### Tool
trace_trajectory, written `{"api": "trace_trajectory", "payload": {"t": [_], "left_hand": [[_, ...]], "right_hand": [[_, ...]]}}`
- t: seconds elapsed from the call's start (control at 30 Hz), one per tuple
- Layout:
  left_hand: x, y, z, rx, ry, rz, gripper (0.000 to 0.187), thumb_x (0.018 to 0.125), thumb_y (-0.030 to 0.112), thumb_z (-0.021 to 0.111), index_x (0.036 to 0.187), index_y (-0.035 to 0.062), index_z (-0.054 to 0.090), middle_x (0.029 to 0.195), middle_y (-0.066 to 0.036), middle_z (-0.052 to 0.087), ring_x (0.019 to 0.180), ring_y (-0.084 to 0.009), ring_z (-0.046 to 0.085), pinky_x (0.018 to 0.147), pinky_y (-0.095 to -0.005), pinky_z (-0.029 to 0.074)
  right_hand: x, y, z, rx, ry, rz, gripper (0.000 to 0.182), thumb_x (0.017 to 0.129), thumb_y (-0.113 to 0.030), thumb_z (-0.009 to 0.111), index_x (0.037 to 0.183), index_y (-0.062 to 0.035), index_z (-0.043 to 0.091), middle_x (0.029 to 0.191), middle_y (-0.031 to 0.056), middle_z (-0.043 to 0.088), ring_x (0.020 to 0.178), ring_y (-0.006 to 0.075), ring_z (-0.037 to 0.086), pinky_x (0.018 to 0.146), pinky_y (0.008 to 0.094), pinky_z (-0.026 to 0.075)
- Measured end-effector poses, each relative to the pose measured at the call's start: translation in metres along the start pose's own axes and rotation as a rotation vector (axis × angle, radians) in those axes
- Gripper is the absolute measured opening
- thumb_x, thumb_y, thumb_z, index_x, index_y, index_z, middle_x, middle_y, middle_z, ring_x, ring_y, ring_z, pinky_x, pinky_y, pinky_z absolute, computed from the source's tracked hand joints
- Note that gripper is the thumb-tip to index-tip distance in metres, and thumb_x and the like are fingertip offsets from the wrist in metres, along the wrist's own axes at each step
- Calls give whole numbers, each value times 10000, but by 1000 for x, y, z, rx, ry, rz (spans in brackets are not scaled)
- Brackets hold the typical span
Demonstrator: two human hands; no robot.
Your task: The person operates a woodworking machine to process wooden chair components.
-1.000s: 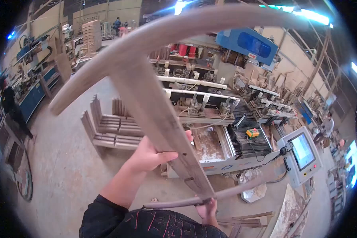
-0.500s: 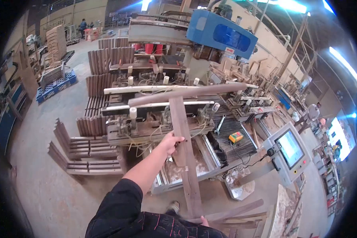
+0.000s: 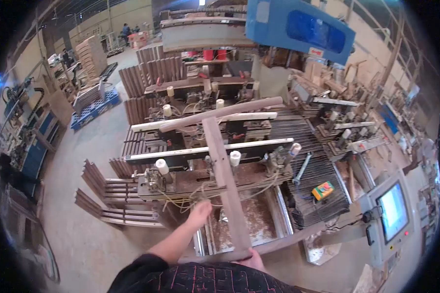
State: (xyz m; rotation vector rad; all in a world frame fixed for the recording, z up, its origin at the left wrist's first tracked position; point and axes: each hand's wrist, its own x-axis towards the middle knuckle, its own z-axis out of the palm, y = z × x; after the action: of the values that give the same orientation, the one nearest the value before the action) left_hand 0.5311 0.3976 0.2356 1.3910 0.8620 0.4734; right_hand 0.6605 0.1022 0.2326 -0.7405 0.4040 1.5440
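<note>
A brown wooden frame (image 3: 223, 168), made of one plank with a crosspiece at each end, reaches from my body out over the machine bed. My right hand (image 3: 252, 261) grips it at the near end, where the plank meets the lower crosspiece. My left hand (image 3: 200, 211) is left of the plank and apart from it; its fingers are blurred and mostly hidden. Beyond the left hand, the clamping fixture (image 3: 215, 178) carries white cylinders, pale strips and thin looping hoses.
A blue machine head (image 3: 300, 31) overhangs the back. To the right are a wrench (image 3: 303, 168), a yellow control box (image 3: 322, 191) and a screen panel (image 3: 393, 210). Stacked wooden frames (image 3: 117, 198) stand on the left floor, with a blue pallet (image 3: 95, 108) behind.
My left hand has let go of the plank and drawn back to its left. The frame's near crosspiece has swung up across the machine's front edge. My view has shifted left.
</note>
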Motion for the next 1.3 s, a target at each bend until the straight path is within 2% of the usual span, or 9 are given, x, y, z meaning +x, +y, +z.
{"api": "trace_trajectory", "payload": {"t": [0.1, 0.17, 0.27, 0.33, 0.43, 0.53, 0.83, 1.13, 1.3], "left_hand": [[-92, -25, -60, 689, -528, 159, 543, 922, 397, 657, 1334, 56, 565, 1148, -182, 676, 1060, -343, 646, 930, -433, 501], [-150, 59, -71, 841, -476, -79, 614, 843, 450, 722, 1299, 70, 568, 1131, -157, 681, 1018, -366, 644, 952, -469, 475], [-165, 98, -94, 1160, 7, 165, 651, 816, 568, 693, 1274, 130, 544, 1063, -107, 701, 1017, -323, 659, 974, -493, 463], [-156, 97, -108, 1161, -96, -17, 633, 816, 571, 685, 1264, 144, 550, 1055, -112, 699, 1030, -316, 654, 983, -518, 452], [-147, 91, -113, 1109, -152, -192, 515, 851, 531, 650, 1217, 175, 577, 1024, -124, 686, 1025, -318, 647, 1006, -581, 410], [-135, 62, -121, 1268, 18, 121, 348, 936, 442, 553, 1137, 172, 640, 973, -116, 669, 980, -329, 646, 952, -567, 416], [-122, 23, -123, 1140, -43, 248, 360, 943, 494, 523, 1052, 175, 648, 925, -100, 671, 915, -315, 661, 779, -518, 468], [-103, 80, -140, 1179, -103, 218, 345, 973, 449, 494, 1102, 163, 640, 959, -123, 690, 964, -336, 663, 846, -516, 462], [-69, 81, -147, 1162, 8, 361, 295, 979, 403, 496, 1014, 154, 652, 848, -118, 692, 812, -348, 674, 769, -513, 485]], "right_hand": [[14, -31, 52, -70, 36, 24, 657, 930, -422, 481, 1432, -10, 381, 1361, 201, 506, 1309, 367, 465, 1120, 559, 364], [44, -39, 38, -42, -32, 79, 634, 929, -407, 484, 1421, -16, 399, 1383, 215, 498, 1299, 375, 471, 1111, 621, 340], [71, -14, 49, 1, -3, 91, 644, 907, -410, 496, 1413, -20, 412, 1368, 211, 513, 1266, 366, 495, 1092, 604, 360], [94, -18, 31, -145, 57, 23, 683, 863, -400, 532, 1401, 2, 415, 1328, 206, 535, 1230, 345, 520, 1096, 515, 385], [102, -28, 41, -3, -11, 32, 573, 904, -304, 521, 1338, 61, 435, 1328, 225, 530, 1224, 356, 516, 1077, 580, 401], [86, -31, 55, -65, 13, 60, 602, 933, -322, 505, 1370, 82, 410, 1381, 234, 494, 1274, 371, 482, 1112, 520, 381], [63, -26, 108, -104, 107, 61, 695, 960, -440, 499, 1418, 68, 378, 1380, 256, 493, 1289, 421, 475, 1147, 515, 341], [62, -23, 140, -258, 3, -392, 494, 1013, -418, 460, 1341, -49, 455, 1280, 170, 562, 1124, 321, 590, 861, 498, 569], [117, -50, 147, -136, -2, -352, 410, 1003, -425, 519, 1227, -83, 545, 1125, 88, 616, 1017, 224, 610, 868, 467, 559]]}}
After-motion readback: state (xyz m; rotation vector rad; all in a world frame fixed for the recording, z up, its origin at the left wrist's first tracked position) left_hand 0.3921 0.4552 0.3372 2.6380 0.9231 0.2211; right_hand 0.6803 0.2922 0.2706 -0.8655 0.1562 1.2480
